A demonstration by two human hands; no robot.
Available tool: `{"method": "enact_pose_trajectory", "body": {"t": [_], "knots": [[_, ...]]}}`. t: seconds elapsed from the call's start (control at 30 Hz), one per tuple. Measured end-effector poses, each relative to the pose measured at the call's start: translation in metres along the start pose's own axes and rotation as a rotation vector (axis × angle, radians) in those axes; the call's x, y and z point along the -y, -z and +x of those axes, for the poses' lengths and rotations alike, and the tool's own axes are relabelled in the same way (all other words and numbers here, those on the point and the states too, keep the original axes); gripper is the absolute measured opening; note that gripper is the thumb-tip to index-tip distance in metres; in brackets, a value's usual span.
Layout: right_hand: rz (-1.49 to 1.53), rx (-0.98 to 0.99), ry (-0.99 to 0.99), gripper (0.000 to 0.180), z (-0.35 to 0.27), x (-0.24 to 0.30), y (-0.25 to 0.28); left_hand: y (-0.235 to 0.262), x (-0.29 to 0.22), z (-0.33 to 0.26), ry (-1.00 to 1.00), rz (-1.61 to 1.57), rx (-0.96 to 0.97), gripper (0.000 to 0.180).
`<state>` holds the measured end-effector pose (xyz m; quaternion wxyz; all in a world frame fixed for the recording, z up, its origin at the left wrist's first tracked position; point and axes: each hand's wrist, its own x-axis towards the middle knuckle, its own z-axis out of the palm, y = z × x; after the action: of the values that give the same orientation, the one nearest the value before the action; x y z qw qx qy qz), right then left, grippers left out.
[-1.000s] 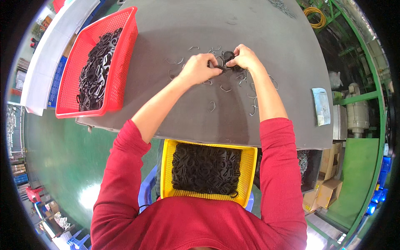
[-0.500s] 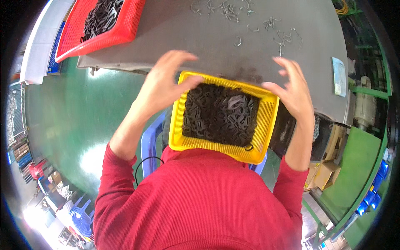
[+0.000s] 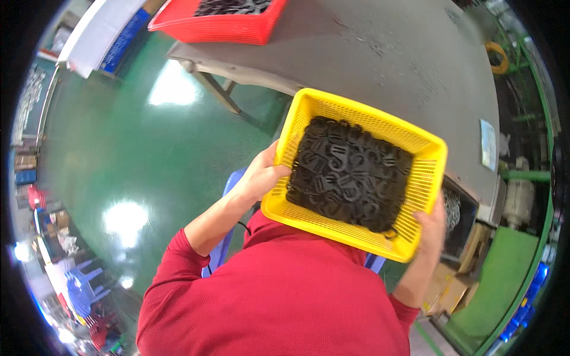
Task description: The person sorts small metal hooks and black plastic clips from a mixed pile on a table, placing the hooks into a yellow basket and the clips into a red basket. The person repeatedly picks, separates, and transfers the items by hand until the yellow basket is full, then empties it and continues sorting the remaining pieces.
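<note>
Between my hands is a yellow plastic basket, tilted in view and raised off my lap. Many small black curved parts, hook- or clip-like, fill its bottom. My left hand grips the basket's left wall, thumb over the rim. On the right side, my right hand holds the wall near the lower right corner, its thumb on the inside and the other fingers hidden behind the basket.
A grey table lies ahead, with thin scraps scattered on it. A red basket of black parts stands at its far left. Blue chair parts show beneath me. Cardboard boxes and a green bench are at right.
Both hands came down from above the basket's far rim and took hold of its sides. The basket is lifted and turned slightly; the view has shifted too.
</note>
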<state>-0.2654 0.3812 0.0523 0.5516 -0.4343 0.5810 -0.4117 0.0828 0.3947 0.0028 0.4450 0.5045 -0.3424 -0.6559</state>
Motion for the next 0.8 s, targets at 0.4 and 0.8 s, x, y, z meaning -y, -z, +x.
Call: {"method": "enact_pose_trajectory", "body": {"t": [0.4, 0.8], "knots": [[-0.309, 0.237, 0.535, 0.062, 0.188, 0.296, -0.125, 0.084, -0.260, 0.150, -0.588, -0.148, -0.083, 0.044], [-0.390, 0.219, 1.138, 0.062, 0.395, 0.353, -0.308, 0.234, -0.337, 0.301, -0.522, -0.154, -0.440, 0.040]]}}
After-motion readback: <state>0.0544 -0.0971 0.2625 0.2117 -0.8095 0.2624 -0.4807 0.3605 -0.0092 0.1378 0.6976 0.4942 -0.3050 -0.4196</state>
